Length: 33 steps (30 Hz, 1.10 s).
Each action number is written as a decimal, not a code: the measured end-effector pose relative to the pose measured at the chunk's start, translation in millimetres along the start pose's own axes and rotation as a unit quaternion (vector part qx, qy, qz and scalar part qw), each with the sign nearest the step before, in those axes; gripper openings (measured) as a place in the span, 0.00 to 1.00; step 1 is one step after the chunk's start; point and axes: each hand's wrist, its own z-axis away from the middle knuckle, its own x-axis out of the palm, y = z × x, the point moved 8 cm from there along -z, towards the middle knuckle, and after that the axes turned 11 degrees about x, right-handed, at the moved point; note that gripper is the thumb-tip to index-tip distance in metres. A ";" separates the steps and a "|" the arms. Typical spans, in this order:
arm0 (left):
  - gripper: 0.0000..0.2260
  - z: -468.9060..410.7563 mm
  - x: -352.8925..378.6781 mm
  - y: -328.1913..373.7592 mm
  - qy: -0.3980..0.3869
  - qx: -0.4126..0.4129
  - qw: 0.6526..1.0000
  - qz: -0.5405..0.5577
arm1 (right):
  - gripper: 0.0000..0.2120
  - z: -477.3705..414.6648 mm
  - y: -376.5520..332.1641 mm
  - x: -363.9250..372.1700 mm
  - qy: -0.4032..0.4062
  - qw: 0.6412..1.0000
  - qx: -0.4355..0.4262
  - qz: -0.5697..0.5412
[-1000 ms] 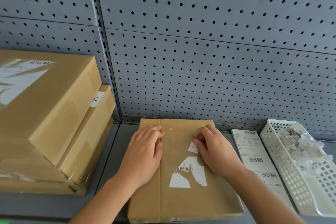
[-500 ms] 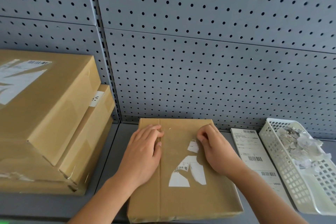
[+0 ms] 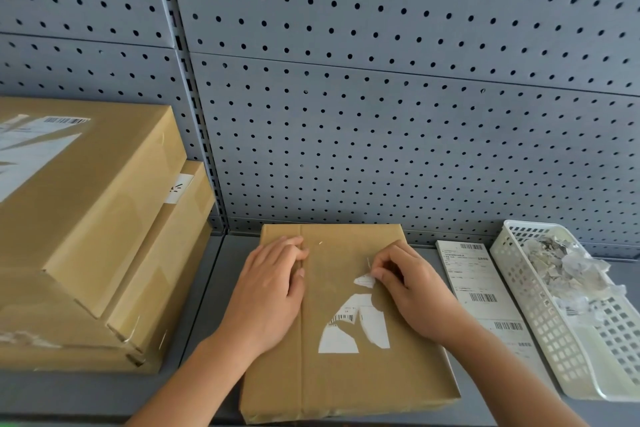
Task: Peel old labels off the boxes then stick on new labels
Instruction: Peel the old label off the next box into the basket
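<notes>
While the left hand [image 3: 268, 291] stays flat, fingers relaxed, on the box [image 3: 346, 388] lying on the shelf [image 3: 211, 295], the right hand [image 3: 412, 291] now has its grip pinched on a freshly lifted sliver [image 3: 368, 263] of the old label [image 3: 356, 329]; more scraps remain to peel.

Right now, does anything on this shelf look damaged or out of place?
The old label on the middle box is torn: ragged white patches remain, with bare cardboard between. On the left, the top box looks tilted rather than lying flat. The basket holds peeled scraps, none spilled.
</notes>
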 end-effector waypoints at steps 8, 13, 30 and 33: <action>0.11 0.6 1.1 -1.8 -0.003 0.000 1.000 0.001 | 0.04 13.2 21.0 -31.9 0.009 0.961 0.096 -0.261; 0.12 0.6 2.0 -3.1 -0.012 -0.006 1.000 0.001 | 0.04 19.6 20.3 -53.0 0.042 0.953 0.104 -0.281; 0.11 -0.8 5.8 -9.5 -0.031 -0.024 0.999 0.014 | 0.03 56.2 90.7 -154.8 0.227 0.934 0.174 -0.215; 0.11 -0.5 6.9 -9.9 -0.040 -0.025 0.999 0.007 | 0.08 63.3 109.3 -176.1 0.263 0.932 0.195 -0.158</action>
